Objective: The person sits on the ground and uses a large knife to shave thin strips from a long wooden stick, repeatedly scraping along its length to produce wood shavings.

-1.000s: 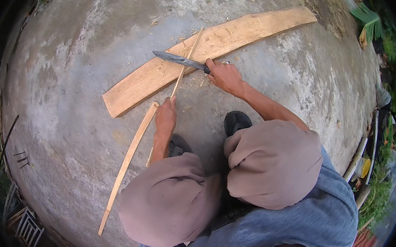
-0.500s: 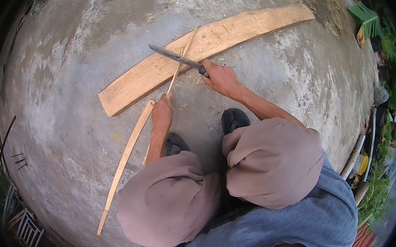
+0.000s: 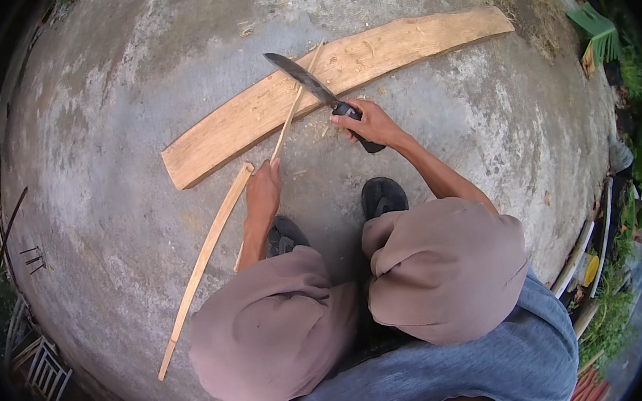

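Observation:
My right hand (image 3: 372,123) is closed round the black handle of a large knife (image 3: 305,76), its dark blade pointing up and left. Under the blade runs a thin wooden strip (image 3: 288,121), which my left hand (image 3: 262,188) grips near its middle. The strip's far end rests over a long, thick wooden plank (image 3: 231,132) lying on the ground. Part of the strip is hidden by my left hand and forearm; its lower end shows beside the wrist. A longer, wider wooden strip (image 3: 205,254) lies on the ground just left of my left hand.
Small wood shavings (image 3: 247,32) are scattered on the plank and the concrete floor (image 3: 109,219). My dark sandals (image 3: 382,196) are below the plank. Plants (image 3: 600,31) and white poles (image 3: 573,259) line the right edge; a white slatted rack (image 3: 47,374) stands at lower left.
My right hand has moved slightly right and down with the knife, whose blade has turned to show more of its flat side. My left hand stays nearly in place.

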The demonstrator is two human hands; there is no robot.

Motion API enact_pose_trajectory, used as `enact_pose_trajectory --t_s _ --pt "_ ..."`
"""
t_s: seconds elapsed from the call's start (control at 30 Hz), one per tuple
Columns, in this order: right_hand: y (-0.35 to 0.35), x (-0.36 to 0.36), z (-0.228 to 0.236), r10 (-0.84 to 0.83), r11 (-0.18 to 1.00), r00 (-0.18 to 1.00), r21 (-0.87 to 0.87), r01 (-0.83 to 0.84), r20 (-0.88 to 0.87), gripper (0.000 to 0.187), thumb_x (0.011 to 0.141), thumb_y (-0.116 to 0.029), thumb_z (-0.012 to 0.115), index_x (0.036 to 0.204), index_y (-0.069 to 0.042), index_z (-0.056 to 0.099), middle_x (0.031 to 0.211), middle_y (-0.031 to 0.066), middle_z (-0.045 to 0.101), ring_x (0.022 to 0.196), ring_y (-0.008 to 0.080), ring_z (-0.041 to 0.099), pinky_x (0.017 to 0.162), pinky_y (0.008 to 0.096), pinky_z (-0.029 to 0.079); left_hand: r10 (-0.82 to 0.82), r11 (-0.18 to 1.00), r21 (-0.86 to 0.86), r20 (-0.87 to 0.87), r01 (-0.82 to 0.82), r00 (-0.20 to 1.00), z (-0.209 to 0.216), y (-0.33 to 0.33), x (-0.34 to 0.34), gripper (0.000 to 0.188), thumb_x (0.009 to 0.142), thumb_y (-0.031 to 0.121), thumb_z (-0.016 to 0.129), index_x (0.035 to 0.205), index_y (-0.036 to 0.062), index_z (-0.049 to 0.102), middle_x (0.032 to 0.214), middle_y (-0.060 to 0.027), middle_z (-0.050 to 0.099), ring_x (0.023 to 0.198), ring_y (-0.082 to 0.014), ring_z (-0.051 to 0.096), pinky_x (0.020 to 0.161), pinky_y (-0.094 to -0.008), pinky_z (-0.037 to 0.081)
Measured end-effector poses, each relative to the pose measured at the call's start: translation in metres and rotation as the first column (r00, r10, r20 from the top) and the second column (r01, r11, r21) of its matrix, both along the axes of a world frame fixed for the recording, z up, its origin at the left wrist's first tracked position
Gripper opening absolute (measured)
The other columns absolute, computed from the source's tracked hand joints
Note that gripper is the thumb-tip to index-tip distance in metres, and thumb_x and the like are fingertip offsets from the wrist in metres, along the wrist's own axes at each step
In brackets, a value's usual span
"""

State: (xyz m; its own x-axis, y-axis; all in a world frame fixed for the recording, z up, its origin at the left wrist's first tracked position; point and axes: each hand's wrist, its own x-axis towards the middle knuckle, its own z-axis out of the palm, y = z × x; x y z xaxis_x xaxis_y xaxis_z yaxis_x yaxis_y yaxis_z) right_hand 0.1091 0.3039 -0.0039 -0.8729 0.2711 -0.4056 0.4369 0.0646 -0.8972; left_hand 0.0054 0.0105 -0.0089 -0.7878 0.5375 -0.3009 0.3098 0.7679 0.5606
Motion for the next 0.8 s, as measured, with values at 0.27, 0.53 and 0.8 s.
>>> enact_pose_trajectory --t_s 0.27,0.53,0.8 --pt "-0.007 -0.028 0.041 -0.332 0.939 0.931 0.047 0.342 -0.150 0.041 0.096 -0.039 0.075 0.104 0.000 0.065 0.070 0.0030 0.062 0.055 0.0121 0.061 0.051 0.0311 0.050 -0.038 0.999 -0.014 -0.097 0.036 0.995 -0.001 -0.009 -0.003 0.039 0.111 0.035 0.049 0.101 -0.0002 0.064 0.086 -0.0346 0.067 0.086 -0.0554 0.065 0.072 -0.0615 0.049" --pt "-0.007 -0.026 0.022 -0.012 0.988 0.998 0.154 0.002 0.064 0.036 0.095 -0.034 0.074 0.098 0.000 0.063 0.069 0.0078 0.063 0.052 0.0152 0.060 0.050 0.0335 0.050 -0.040 0.999 -0.022 -0.111 0.037 0.993 -0.003 -0.017 -0.003 0.040 0.110 0.038 0.049 0.099 0.0019 0.063 0.086 -0.0337 0.068 0.086 -0.0548 0.066 0.074 -0.0629 0.050" --pt "-0.007 -0.034 -0.002 -0.003 0.764 0.997 0.643 0.056 -0.083 0.038 0.091 -0.034 0.078 0.096 0.001 0.063 0.069 0.0099 0.065 0.053 0.0162 0.062 0.050 0.0338 0.050 -0.022 1.000 -0.013 -0.112 0.020 0.994 -0.001 -0.011 -0.004 0.037 0.110 0.035 0.050 0.101 0.0016 0.065 0.086 -0.0335 0.068 0.086 -0.0547 0.066 0.074 -0.0625 0.049"
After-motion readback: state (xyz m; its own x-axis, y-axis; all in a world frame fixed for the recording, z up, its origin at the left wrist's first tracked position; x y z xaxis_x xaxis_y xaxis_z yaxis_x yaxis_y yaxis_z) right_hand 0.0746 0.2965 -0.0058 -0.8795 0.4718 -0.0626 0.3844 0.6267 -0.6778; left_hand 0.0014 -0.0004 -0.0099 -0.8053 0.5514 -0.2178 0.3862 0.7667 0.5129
